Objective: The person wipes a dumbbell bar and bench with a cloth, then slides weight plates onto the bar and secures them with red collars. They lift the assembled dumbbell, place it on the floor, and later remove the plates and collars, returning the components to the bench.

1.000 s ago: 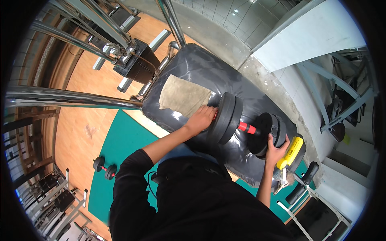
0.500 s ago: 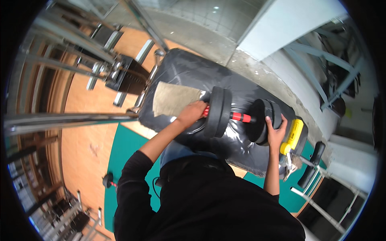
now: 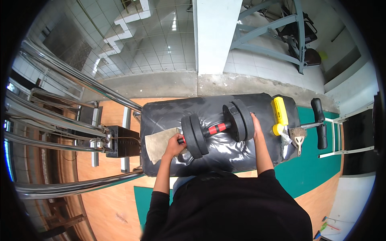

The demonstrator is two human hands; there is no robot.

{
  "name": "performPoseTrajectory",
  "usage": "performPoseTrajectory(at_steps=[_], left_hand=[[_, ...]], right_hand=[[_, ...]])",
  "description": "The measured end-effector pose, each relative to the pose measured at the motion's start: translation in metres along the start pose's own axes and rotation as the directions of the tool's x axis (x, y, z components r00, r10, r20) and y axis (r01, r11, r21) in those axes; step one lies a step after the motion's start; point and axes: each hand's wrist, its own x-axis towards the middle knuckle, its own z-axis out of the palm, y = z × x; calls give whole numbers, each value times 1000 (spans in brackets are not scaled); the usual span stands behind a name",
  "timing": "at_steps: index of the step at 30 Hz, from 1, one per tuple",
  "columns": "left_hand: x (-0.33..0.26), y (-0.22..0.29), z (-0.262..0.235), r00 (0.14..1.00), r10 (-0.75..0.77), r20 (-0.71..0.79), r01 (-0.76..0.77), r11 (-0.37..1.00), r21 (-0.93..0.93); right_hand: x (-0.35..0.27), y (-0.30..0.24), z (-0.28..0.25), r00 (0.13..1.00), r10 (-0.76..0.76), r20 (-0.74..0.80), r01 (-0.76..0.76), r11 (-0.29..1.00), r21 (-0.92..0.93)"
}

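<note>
A dumbbell (image 3: 217,128) with black round plates and a red-and-black bar is over the black padded bench (image 3: 257,156), its right end farther from me. My left hand (image 3: 175,145) is closed around the short bar end outside the left plates. At the other end, my right hand (image 3: 257,127) holds the outer side of the right plates; its fingers are partly hidden behind them. A beige cloth (image 3: 157,146) lies flat on the bench beside my left hand, partly under it.
Toward the bench's right end are a yellow bottle (image 3: 280,110) and a brush (image 3: 298,139) with a pale handle. Chrome rails (image 3: 80,184) and a black weight stack (image 3: 122,141) stand left. Beyond the bench rise a concrete ledge (image 3: 173,85) and a white pillar (image 3: 213,36).
My view has turned, so the bench now runs nearly level across it. My right hand has shifted from thumb over the plates to their outer side. The left still holds the bar end.
</note>
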Motion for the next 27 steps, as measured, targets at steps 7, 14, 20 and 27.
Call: performPoseTrajectory(at_steps=[7,14,20,27], left_hand=[[4,0,18,995,-62,-82,99,791,604],[-9,8,35,974,-152,-170,228,679,697],[-71,4,54,970,-165,-178,242,696,676],[-215,-16,99,856,-485,-179,509,726,463]], right_hand=[[-7,-4,18,980,133,147,-164,960,228],[-33,-5,-1,996,-36,87,37,999,-5],[-74,1,-7,996,-38,81,50,987,-151],[-126,31,12,947,184,265,-87,936,-340]])
